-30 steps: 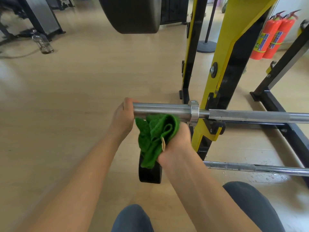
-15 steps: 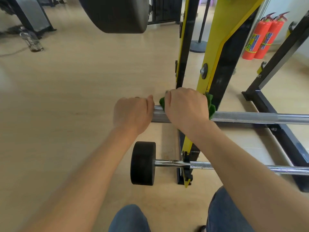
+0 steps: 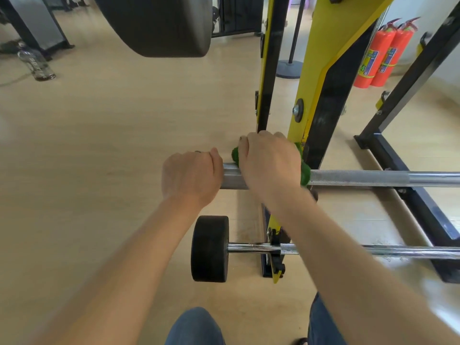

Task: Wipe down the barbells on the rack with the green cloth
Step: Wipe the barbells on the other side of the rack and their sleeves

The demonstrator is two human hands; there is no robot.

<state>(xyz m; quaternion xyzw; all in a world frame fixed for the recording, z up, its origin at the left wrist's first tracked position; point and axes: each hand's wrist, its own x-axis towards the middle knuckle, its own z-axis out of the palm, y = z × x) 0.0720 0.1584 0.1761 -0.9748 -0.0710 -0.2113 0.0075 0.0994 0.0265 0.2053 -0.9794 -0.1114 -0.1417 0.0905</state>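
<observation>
Right hand (image 3: pixel 270 161) grip clamped on green cloth (image 3: pixel 304 171) | left hand (image 3: pixel 190 176) grip clamped on knurled steel barbell (image 3: pixel 361 178)

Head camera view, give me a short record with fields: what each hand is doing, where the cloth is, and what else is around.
left hand: gripping the sleeve end of the upper barbell
right hand: closed over the green cloth, pressing it around the same bar beside the yellow rack post
lower barbell: on the rack below, untouched, small black plate on its end
background: two red fire extinguishers, a water bottle on the floor
</observation>
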